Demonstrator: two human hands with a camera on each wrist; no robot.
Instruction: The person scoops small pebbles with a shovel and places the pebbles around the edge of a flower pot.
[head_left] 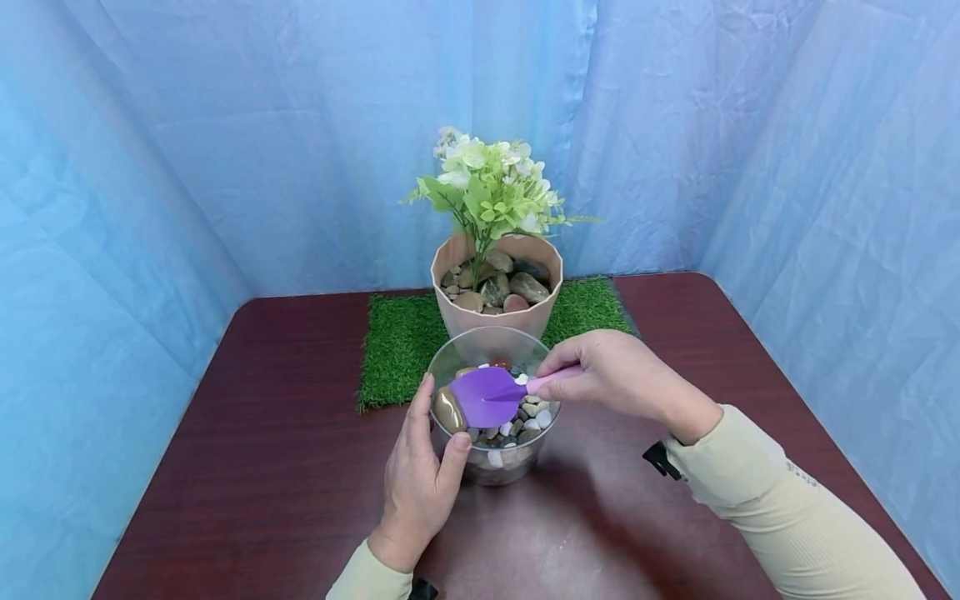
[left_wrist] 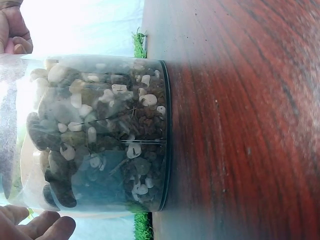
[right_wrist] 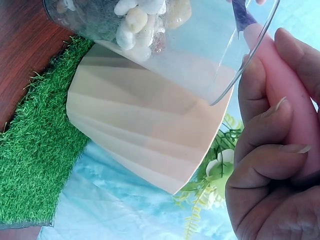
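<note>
My right hand (head_left: 618, 379) grips the pink handle (right_wrist: 285, 80) of a small purple shovel (head_left: 487, 398), its fingers curled round it. The shovel's blade lies across the mouth of a clear round container (head_left: 491, 446), its tip against a large brown stone (head_left: 448, 411) at the left of the opening. Pebbles (head_left: 528, 417) in white, grey and brown fill the lower part, seen through the wall in the left wrist view. My left hand (head_left: 423, 467) rests against the container's left side, fingers extended and thumb near the front rim.
Right behind the container stands a beige faceted pot (head_left: 497, 321) with larger stones and a white-flowered plant (head_left: 491, 187). Beneath the pot lies a green turf mat (head_left: 401, 342). The dark red table (head_left: 285, 433) has blue curtains (head_left: 300, 150) round it.
</note>
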